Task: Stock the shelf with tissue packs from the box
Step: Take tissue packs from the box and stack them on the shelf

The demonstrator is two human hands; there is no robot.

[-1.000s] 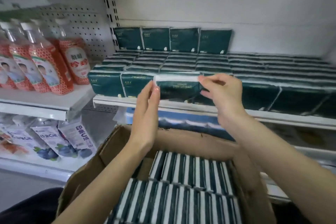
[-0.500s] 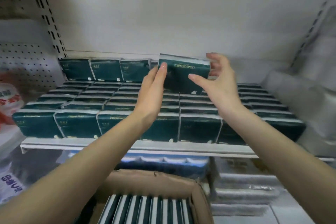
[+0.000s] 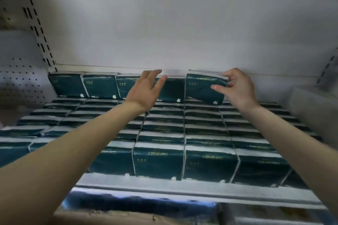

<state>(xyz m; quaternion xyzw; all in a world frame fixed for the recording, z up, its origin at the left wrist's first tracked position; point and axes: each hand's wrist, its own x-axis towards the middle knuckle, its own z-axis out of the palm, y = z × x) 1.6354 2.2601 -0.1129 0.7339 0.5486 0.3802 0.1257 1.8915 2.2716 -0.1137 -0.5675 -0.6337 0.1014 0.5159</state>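
Note:
A dark green tissue pack (image 3: 204,87) with a white top edge stands tilted at the back of the shelf, on the lower layer of packs. My right hand (image 3: 237,89) grips its right end, thumb on the front face. To its left stands a back row of upright packs (image 3: 99,86). My left hand (image 3: 146,90) is open, fingers straight, touching the pack next to the held one. Several rows of flat packs (image 3: 164,133) fill the shelf (image 3: 164,186) in front. Of the cardboard box (image 3: 128,218) only a strip shows at the bottom edge.
The white back wall (image 3: 173,23) rises behind the packs. A slotted upright (image 3: 34,23) and pegboard panel (image 3: 18,78) stand at the left, another upright (image 3: 327,69) at the right. Blue packaging (image 3: 139,204) lies on the shelf below.
Both hands reached deeper into the shelf and carried the pack to the back row. My left hand let go of it and moved to the neighbouring pack. The view tilted up, away from the box.

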